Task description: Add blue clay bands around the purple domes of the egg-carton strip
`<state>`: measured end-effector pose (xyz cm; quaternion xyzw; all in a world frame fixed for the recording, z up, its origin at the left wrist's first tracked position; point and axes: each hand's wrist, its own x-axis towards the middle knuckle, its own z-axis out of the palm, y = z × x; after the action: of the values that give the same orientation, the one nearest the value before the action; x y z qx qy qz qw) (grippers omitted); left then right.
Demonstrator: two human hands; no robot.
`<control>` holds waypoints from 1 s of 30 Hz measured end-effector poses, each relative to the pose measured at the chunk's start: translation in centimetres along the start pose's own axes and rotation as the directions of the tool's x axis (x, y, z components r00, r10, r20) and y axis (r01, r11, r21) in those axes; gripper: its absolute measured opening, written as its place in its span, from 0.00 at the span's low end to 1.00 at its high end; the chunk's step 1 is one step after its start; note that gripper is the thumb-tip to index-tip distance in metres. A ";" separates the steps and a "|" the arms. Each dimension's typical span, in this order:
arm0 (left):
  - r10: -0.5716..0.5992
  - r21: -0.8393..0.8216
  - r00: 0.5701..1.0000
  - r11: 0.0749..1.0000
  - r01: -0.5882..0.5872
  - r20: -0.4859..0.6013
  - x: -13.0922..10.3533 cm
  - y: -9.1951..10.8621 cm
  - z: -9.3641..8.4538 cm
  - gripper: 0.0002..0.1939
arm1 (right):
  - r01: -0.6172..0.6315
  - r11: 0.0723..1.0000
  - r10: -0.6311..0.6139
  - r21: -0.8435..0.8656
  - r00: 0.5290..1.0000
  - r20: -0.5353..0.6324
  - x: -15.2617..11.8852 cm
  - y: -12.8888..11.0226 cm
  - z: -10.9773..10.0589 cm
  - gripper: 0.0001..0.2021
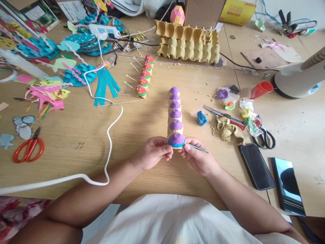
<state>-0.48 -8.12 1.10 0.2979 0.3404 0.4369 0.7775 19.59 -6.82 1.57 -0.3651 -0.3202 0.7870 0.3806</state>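
Note:
A strip of egg carton (175, 115) with purple-covered bumps points away from me across the wooden table. Blue clay (177, 145) rims the base of its nearest bump. My left hand (154, 152) pinches the near left corner of the strip between thumb and fingers. At the near right corner, my right hand (198, 156) grips the strip too, and a thin blue modelling tool (198, 148) rests in the same hand, its tip sticking out to the right. A lump of blue clay (202, 118) lies to the right of the strip.
A red-and-green caterpillar strip (144, 76) stands behind left. Egg cartons (188, 42) lie at the back. To the right are a utility knife (223, 116), black scissors (265, 138) and two phones (257, 166). A white cable (109, 135) and red scissors (29, 149) lie left.

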 end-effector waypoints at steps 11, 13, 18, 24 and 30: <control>-0.001 -0.040 0.997 0.999 -0.002 -0.081 0.3 -0.1 0.1 0.17 | 0.032 1.000 -0.032 0.001 0.999 0.004 0.0 0.0 0.1 0.13; -0.006 -0.022 0.995 1.000 0.004 -0.101 0.4 -0.2 0.2 0.17 | 0.051 0.998 -0.052 -0.028 0.998 -0.027 -0.1 0.1 0.1 0.13; -0.014 0.025 0.993 1.000 0.017 -0.117 0.5 -0.4 0.2 0.19 | 0.074 0.993 -0.083 -0.086 0.991 -0.101 -0.1 0.1 0.3 0.13; -0.028 0.043 0.991 0.999 0.034 -0.128 0.5 -0.6 0.4 0.19 | -0.053 0.994 0.063 0.099 0.993 -0.100 0.0 0.1 0.8 0.14; -0.044 0.061 0.988 0.997 0.054 -0.150 0.6 -0.7 0.5 0.20 | -0.047 0.990 0.063 0.136 0.991 -0.115 0.0 0.2 1.0 0.13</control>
<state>0.49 -8.03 0.73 0.2812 0.4188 0.4271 0.7504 18.68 -7.18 1.94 -0.3939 -0.2337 0.7936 0.4005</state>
